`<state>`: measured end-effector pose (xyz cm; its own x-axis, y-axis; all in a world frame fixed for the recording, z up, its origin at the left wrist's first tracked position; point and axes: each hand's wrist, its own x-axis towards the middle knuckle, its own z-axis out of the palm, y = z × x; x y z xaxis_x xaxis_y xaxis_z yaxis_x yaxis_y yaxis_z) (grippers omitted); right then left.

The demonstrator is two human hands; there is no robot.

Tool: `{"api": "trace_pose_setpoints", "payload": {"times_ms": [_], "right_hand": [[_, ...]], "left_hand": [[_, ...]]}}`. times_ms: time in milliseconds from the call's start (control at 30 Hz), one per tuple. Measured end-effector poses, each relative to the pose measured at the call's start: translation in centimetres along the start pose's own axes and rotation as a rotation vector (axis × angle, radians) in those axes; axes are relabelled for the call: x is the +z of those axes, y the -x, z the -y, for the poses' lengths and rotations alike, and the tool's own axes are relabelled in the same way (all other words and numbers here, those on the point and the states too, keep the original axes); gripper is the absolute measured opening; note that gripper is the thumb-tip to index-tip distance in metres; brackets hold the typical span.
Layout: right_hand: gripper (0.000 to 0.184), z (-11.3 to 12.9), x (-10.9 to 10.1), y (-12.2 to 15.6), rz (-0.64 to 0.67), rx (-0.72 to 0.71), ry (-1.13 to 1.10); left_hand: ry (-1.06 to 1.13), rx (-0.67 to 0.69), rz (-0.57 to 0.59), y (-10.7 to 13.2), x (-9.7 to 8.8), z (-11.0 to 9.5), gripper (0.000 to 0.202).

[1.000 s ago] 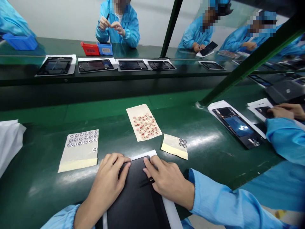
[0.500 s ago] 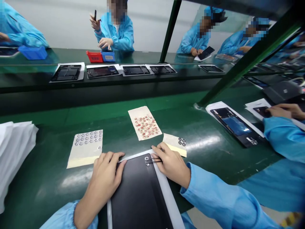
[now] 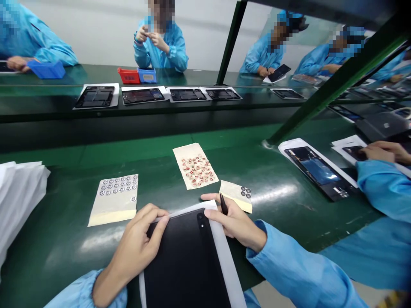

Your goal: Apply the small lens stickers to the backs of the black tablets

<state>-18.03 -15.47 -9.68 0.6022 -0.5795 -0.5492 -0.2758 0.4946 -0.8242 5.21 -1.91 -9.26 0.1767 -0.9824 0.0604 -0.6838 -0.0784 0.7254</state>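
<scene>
A black tablet [image 3: 183,261] lies on a white foam sheet [image 3: 228,261] in front of me, its back upward. Near its top right corner are two round camera spots [image 3: 201,220], the upper one dark. My left hand [image 3: 138,244] pinches the tablet's top left corner between thumb and fingers. My right hand [image 3: 236,218] holds black tweezers [image 3: 223,204] among its fingers, their end pointing up. Its thumb rests on the tablet's top right corner, with the index finger stretched out behind the sheet's edge. Close behind that hand is a small backing sheet [image 3: 229,188] with several black rings [image 3: 245,192].
A backing sheet [image 3: 112,205] of ring stickers lies left; another sheet [image 3: 183,155] bears red-marked bits. White sheets [image 3: 21,201] are stacked far left. A green post [image 3: 308,107] slants at right beside an opened tablet [image 3: 316,169] and a co-worker's hands [image 3: 385,152]. More tablets [image 3: 188,94] line the shelf.
The tweezers have left the camera spots and swung upward in my right hand, whose thumb is now on the tablet's corner. The upper spot turned from silvery to dark. A co-worker opposite brought both hands together.
</scene>
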Motion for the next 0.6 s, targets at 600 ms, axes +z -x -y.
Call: {"api": "trace_pose_setpoints", "payload": {"times_ms": [600], "right_hand": [[0.033, -0.9, 0.8, -0.7, 0.035, -0.267, 0.080]], "left_hand": [[-0.107, 0.185, -0.105, -0.2, 1.1, 0.0, 0.006]]}}
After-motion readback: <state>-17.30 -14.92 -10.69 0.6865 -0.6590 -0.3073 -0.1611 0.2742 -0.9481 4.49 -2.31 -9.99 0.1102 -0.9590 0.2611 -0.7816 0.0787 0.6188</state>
